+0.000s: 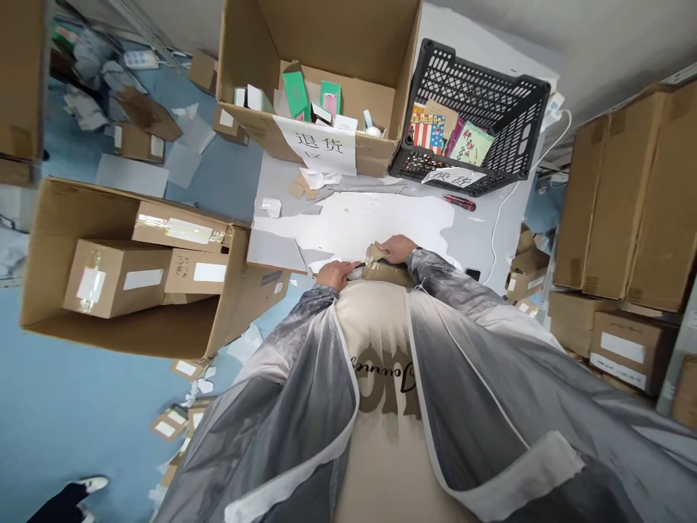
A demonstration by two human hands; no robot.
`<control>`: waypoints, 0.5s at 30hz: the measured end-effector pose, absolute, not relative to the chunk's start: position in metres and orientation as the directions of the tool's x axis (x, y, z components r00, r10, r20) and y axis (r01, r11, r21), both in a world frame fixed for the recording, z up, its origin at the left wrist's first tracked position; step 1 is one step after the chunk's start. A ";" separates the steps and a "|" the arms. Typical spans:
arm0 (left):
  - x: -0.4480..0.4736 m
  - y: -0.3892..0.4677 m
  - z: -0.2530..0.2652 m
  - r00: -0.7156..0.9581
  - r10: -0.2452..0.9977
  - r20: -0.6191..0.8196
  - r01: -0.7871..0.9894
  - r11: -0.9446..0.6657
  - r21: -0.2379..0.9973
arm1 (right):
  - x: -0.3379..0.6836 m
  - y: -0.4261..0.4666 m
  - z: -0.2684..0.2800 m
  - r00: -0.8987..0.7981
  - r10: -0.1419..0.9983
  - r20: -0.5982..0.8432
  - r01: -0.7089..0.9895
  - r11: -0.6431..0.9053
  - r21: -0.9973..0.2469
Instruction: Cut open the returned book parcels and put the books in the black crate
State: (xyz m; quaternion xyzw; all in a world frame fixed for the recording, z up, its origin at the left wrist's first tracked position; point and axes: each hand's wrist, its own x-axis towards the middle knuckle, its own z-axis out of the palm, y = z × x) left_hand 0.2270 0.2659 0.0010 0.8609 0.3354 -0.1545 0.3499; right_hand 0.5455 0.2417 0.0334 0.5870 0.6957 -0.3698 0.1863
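A small brown taped package (388, 272) is held close against my body at the near edge of the table. Its lower part is hidden by my shirt. My right hand (398, 248) is closed on its upper right, fingers pinching a yellowish flap or strip of tape. On the other side my left hand (336, 274) is closed, fingertips by the package's left end. A small dark thing shows at those fingertips, too small to name.
Across the table stand a large carton (375, 154) with small boxes inside and a black plastic crate (523, 156) with books. A red-and-black utility knife (460, 203) lies before the crate. Left is an open carton (41, 290) of parcels; stacked cartons (593, 211) stand right.
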 end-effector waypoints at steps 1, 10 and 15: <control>0.228 0.268 0.000 0.731 0.464 -0.500 0.682 -0.523 0.512 | 0.548 0.246 0.033 -0.243 0.668 -0.703 0.955 0.036 -0.295; 0.231 0.283 -0.006 0.781 0.398 -0.482 0.625 -0.487 0.610 | 0.567 0.259 0.032 -0.234 0.623 -0.746 0.912 -0.125 -0.391; 0.242 0.298 -0.009 0.806 0.350 -0.477 0.591 -0.523 0.614 | 0.571 0.235 0.033 -0.121 0.646 -0.754 0.874 -0.292 -0.389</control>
